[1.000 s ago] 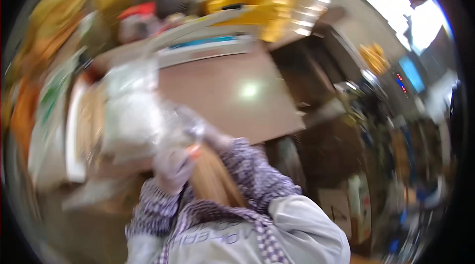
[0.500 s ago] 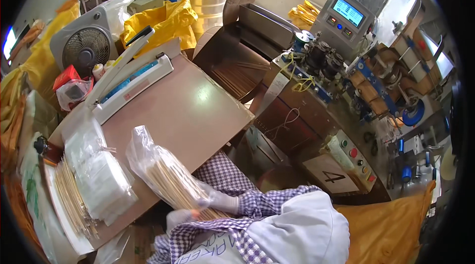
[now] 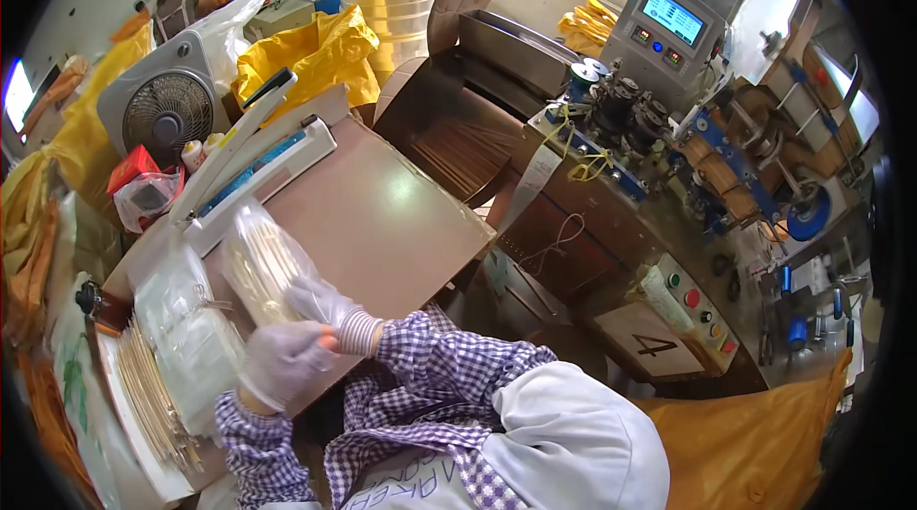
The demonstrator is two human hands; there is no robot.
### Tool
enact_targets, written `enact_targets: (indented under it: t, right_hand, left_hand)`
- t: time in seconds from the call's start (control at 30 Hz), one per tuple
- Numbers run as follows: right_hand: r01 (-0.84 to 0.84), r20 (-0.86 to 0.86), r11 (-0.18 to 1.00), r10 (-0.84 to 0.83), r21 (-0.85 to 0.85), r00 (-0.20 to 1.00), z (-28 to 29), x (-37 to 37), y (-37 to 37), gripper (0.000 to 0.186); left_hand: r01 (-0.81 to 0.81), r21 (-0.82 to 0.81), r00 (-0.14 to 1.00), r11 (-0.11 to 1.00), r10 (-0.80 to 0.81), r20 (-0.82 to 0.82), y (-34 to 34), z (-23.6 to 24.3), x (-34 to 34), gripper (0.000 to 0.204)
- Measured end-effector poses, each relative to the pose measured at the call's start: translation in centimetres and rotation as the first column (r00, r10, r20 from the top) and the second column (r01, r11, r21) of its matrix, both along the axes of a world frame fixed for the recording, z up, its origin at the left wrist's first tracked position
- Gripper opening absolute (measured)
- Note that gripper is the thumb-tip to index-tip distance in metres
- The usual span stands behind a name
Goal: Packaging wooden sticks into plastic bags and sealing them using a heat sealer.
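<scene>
My right hand (image 3: 330, 308), in a pale glove, is closed on the near end of a clear plastic bag of thin wooden sticks (image 3: 263, 257). The bag slants over the tabletop (image 3: 373, 214), its far end close to a long white bag sealer (image 3: 263, 171). Just nearer and to the left, my left hand (image 3: 285, 362) is gloved too, its fingers curled and fingertips near the right wrist. What it pinches, if anything, I cannot make out. Beside it lies a stack of clear plastic bags (image 3: 186, 338), with loose wooden sticks (image 3: 148, 391) along its left side.
A grey box fan (image 3: 167, 114) and a red box (image 3: 132, 166) stand beyond the sealer. Far right of the table is a metal bin (image 3: 458, 142) holding sticks. A machine with a lit screen (image 3: 671, 18) and a button panel (image 3: 688, 300) stands at the right.
The bag of sticks has moved from the table's near edge up and left toward the sealer. Both hands have moved left and away from my body with it.
</scene>
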State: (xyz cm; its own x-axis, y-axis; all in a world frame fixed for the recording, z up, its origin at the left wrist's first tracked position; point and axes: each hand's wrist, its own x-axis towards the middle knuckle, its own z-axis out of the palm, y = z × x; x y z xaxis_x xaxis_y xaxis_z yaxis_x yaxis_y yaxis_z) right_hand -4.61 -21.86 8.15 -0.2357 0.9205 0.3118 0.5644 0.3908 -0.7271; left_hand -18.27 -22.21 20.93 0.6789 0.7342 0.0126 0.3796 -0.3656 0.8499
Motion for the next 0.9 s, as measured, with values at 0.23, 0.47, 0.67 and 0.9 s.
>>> enact_targets:
  t: [0.23, 0.47, 0.67, 0.9]
  right_hand:
    - [-0.176, -0.05, 0.749, 0.187, -0.639, 0.981, 2.7, 4.4, -2.0, 0.024]
    - [0.236, -0.086, 0.501, -0.539, -0.833, 0.838, -3.7, 16.7, 2.1, 0.027]
    - [0.158, -0.123, 0.399, -0.594, -0.903, 0.795, -3.2, 17.4, 3.1, 0.021]
    - [0.19, -0.092, 0.394, -0.595, -0.899, 0.798, -2.6, 17.5, 1.4, 0.025]
  left_hand:
    - [0.601, 0.17, 0.622, 0.781, -0.591, 0.513, -2.4, 3.3, 3.6, 0.03]
    - [0.942, -0.238, 0.252, 0.238, -0.03, 0.967, -7.3, 9.0, 4.8, 0.02]
    - [0.967, 0.09, -0.079, -0.237, 0.056, 0.995, -7.2, 6.0, 6.8, 0.024]
    - [0.996, 0.08, -0.084, -0.03, -0.186, 0.979, -6.7, 8.0, 6.0, 0.024]
